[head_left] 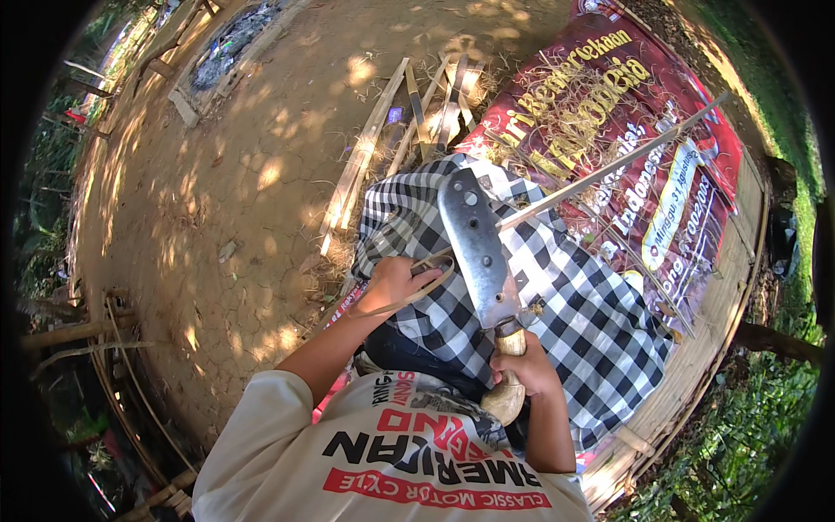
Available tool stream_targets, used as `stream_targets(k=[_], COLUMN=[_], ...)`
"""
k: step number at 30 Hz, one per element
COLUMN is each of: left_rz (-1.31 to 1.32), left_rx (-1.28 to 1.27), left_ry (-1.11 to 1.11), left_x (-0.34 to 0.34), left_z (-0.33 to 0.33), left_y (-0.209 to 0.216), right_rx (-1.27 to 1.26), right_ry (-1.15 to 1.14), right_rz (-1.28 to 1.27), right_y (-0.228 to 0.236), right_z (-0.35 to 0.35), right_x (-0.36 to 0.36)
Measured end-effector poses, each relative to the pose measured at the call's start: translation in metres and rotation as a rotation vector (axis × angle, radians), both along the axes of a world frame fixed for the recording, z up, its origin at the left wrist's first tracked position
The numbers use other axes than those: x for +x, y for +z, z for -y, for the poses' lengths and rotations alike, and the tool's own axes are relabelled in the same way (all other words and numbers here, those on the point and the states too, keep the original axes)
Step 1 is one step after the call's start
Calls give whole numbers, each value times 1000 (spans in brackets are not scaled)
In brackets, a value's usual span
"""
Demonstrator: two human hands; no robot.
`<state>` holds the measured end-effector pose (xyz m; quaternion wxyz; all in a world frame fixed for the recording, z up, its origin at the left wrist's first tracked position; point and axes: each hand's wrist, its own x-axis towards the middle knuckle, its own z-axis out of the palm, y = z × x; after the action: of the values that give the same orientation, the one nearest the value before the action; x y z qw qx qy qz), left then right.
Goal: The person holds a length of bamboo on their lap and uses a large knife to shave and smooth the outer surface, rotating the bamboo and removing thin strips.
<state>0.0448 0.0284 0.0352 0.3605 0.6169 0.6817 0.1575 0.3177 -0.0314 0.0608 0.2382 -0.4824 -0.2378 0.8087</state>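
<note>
My right hand [529,367] is closed around the wooden handle of a broad knife [472,228]. Its wide steel blade has several round holes and points away from me over my lap. A long thin bamboo strip [613,167] runs from the blade up to the far right. My left hand [397,284], left of the blade, is closed on the strip's near end, which curls back in a loop past my wrist. Where strip and edge meet is hidden by the blade. A black-and-white checked cloth [583,331] covers my lap beneath both hands.
Several split bamboo pieces [370,143] lie on the dirt ground [235,191] ahead. A red printed banner [544,96], strewn with curly shavings [600,87], covers part of a bamboo platform [726,300] to the right. An ash pit [235,48] lies far left; bamboo rails [78,335] stand at left.
</note>
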Motion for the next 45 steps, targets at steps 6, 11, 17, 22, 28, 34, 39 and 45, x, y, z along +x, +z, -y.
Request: stream_targets(k=[6,11,17,22,28,34,39,45], left_rz=[399,871,1013,937,807,772,587,499], left_rx=[-172,-478,-544,-432,-490,-524,-631,-759], left_ry=[-24,-39,-44,-100,-218,-427,-452,-1046], left_x=[11,47,104,122,127,133,129,77], left_z=[-2,-6,25,61,79,88,89,79], left_y=[29,47,44,20,15,-2,18,116], right_rx=[214,344,551,611,714,712,752,639], right_ry=[-332,-517,-627,-561,-357,-318,-252,-242], right_rz=[177,225,130,141,235,267,315,234], right_y=[13,21,16,9,0,-9,-23,-40], right_z=[2,7,-21,-51,-69,-75,-72,-66], right_x=[34,46,36,35,47,31,27,41])
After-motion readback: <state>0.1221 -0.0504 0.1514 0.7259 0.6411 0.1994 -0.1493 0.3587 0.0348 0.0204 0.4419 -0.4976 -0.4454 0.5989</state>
